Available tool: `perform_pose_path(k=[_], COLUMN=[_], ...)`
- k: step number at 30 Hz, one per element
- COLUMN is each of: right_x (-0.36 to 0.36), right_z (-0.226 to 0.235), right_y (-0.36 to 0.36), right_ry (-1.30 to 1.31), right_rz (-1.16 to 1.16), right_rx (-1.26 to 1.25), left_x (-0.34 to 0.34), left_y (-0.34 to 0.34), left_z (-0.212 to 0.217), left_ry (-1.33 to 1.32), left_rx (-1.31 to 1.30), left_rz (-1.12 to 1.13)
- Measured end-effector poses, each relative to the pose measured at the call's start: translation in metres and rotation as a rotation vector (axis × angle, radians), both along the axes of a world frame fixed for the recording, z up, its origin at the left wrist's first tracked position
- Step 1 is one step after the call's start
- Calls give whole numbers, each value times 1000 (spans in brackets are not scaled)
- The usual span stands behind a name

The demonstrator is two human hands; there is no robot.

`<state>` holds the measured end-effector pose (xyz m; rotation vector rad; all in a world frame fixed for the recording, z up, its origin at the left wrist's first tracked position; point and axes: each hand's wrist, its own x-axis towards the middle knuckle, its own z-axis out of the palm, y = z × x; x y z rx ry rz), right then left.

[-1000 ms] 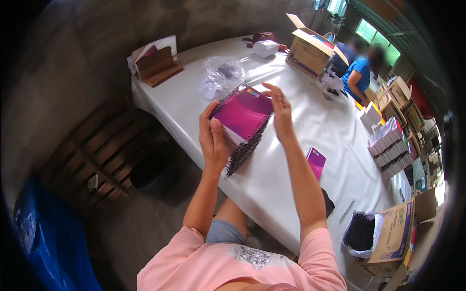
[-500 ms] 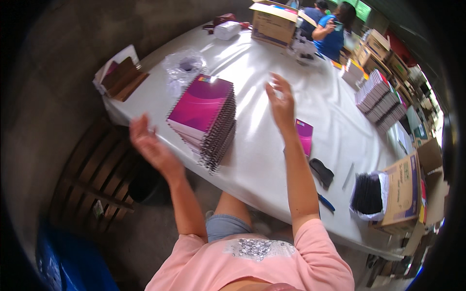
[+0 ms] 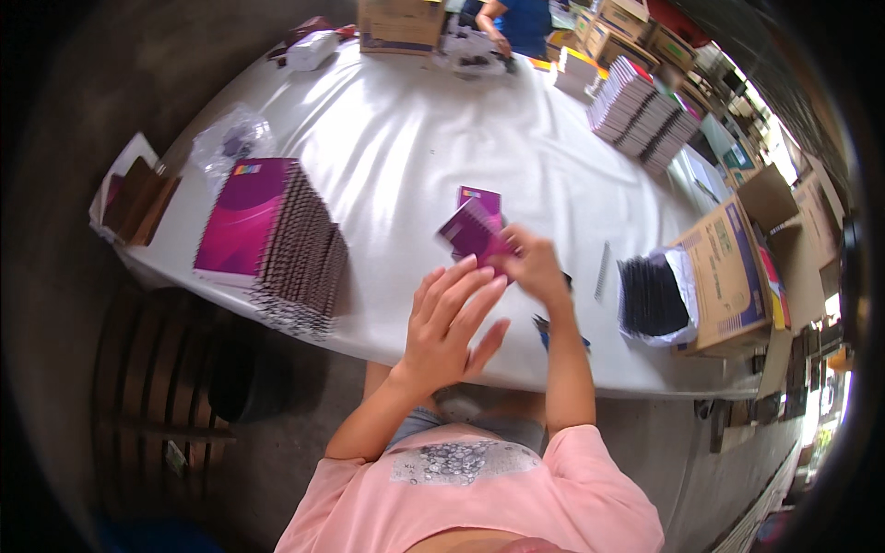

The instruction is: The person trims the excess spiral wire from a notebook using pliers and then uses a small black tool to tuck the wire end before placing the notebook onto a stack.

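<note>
Right hand (image 3: 535,267) pinched on a small magenta cover sheet (image 3: 472,230), lifted and tilted just above the bench (image 3: 415,138); sheet blurred, edges hard to read. A second magenta cover (image 3: 481,198) lies flat on the white cloth just beyond it. Left hand (image 3: 449,318) empty, fingers spread and apart, palm toward the bench, just beside the right hand and near the held sheet's lower edge; whether it touches the sheet, cannot tell.

Far left of the bench: tall stack of spiral-bound notebooks (image 3: 277,244), magenta top cover, wire bindings fanned toward the person. Behind it a crumpled clear plastic bag (image 3: 230,138). At the left corner, brown boards (image 3: 138,198) on white paper.

To the right: open cardboard box (image 3: 733,272) on its side, with a bundle of black spiral coils (image 3: 650,295) at its mouth. One loose coil (image 3: 604,272) lies between hand and bundle. Further stacks of notebooks (image 3: 641,111) at the far right.
</note>
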<state>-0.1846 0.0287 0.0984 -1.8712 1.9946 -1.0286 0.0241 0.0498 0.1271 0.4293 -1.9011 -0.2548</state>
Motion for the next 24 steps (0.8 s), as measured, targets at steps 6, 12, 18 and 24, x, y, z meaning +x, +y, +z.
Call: perform_pose_path(k=[6,12,18,24], right_x=[13,-130,-162,-174], right_z=[-16,-25,-70,-75], right_y=[58,66,38,33], right_ry=[111,-10,285,237], right_rz=[40,-526,-840,-859], right_rx=[236,106,351,436], left_x=[-43,-53,-42,-54], left_y=[-21,-18,-18,-24], left_z=[-87,-119,-105,-95], left_ry=[-565,-516,-674,-785], left_rx=[251,230,254,232], left_rz=[222,167,86,19])
